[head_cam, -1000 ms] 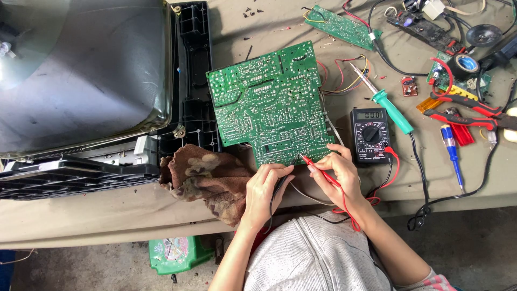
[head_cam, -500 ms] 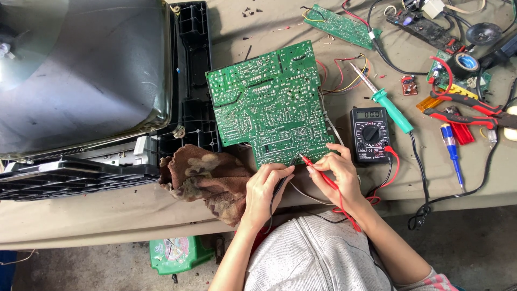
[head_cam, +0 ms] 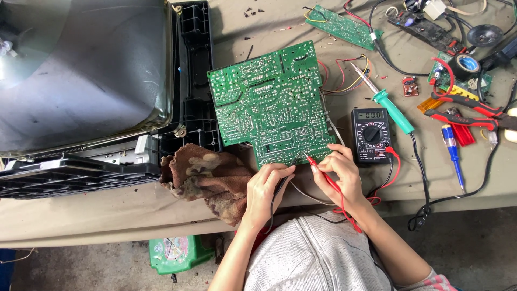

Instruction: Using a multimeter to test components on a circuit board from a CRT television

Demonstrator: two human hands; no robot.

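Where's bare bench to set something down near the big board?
Free: the strip of tan bench along the near edge, left of the brown rag, and the patch above the large green circuit board. Crowded: the right side, around the multimeter, green-handled soldering iron and pliers.

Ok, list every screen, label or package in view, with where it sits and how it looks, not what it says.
Television screen: far left of the bench, lying flat, large grey curved glass, dark.
Multimeter display: top of the black multimeter, right of the green circuit board; small pale rectangle.
Green package: on the floor under the bench, boxy, printed top.
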